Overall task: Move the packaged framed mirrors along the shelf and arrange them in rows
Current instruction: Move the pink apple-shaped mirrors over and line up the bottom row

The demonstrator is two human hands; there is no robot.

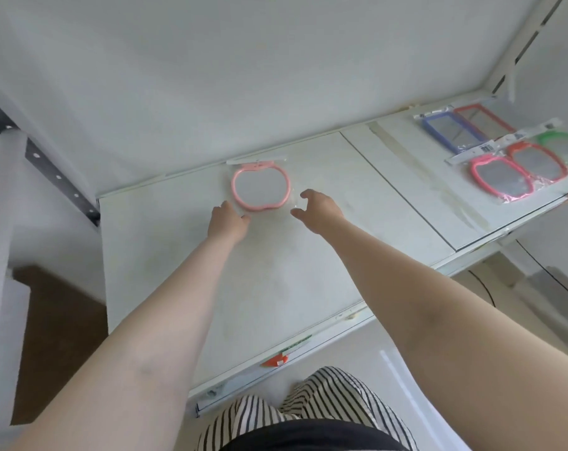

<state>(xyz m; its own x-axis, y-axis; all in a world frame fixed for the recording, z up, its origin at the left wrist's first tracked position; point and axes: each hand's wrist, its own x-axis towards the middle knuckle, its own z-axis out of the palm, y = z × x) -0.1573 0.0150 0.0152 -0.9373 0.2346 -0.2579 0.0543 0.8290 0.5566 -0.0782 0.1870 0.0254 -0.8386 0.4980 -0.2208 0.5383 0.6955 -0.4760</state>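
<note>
Pink mirror (260, 187) laid flat at the back of the white shelf (276, 271), left hand (226, 220) touching its wrapper edge, fingers loosely curled, right hand (318, 208) spread open just beside it, nothing gripped, five more mirrors (517, 151) grouped far right.

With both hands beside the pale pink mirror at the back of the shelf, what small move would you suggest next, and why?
Probably draw both hands clear and reach right for another mirror. The pale pink mirror already lies flat at the back edge of the shelf; the left hand and right hand sit open at its sides, gripping nothing. Five packaged mirrors wait clustered at the far right.
</note>
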